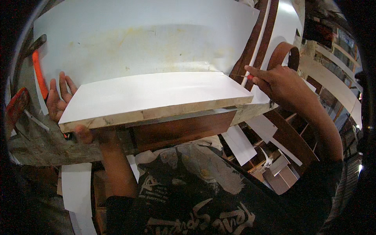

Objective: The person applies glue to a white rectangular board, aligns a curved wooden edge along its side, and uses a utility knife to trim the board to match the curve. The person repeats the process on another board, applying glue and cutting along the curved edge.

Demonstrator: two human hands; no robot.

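A white-faced board (156, 94) with a raw wood edge toward me lies tilted across the workbench. My left hand (60, 98) grips its left end, thumb at the near edge and fingers curled up past the far side. Beyond the board's right far corner, my right hand (280, 84) is closed around a thin tool with a red handle (250, 77). Its slim shaft points left toward that corner; the tip is too small to make out. Behind the board stretches a large pale, stained sheet (156, 43).
A loop of brown edging strip (280, 55) sits beyond my right hand. At the left are an orange strip-like object (39, 74) and a red-handled tool (17, 103). White offcuts (239, 145) and other scraps lie below the bench on the right; long white pieces (76, 188) are lower left.
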